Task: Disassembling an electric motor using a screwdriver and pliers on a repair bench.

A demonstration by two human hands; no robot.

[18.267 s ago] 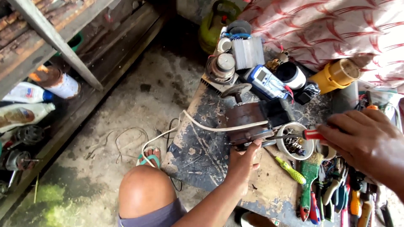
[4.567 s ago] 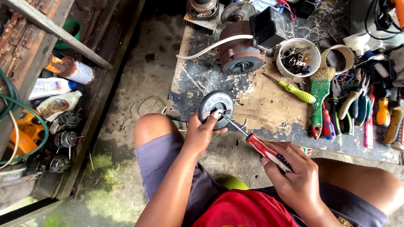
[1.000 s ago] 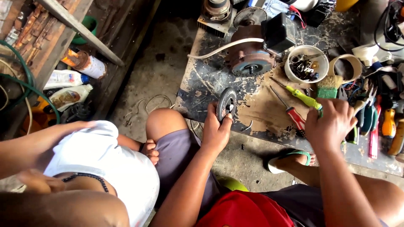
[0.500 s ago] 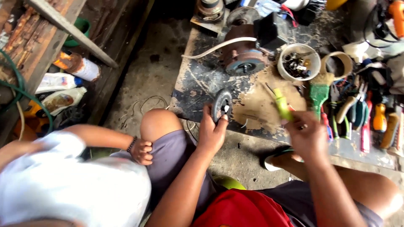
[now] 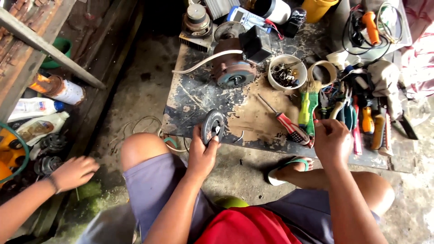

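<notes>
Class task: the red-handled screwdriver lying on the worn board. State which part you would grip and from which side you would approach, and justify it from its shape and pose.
Grip the red-handled screwdriver by its thick red handle, coming from above on the near right, where the right hand already hovers. The handle points toward the person; the thin shaft points away toward the brown motor. A green tool lies close beside it.
</notes>
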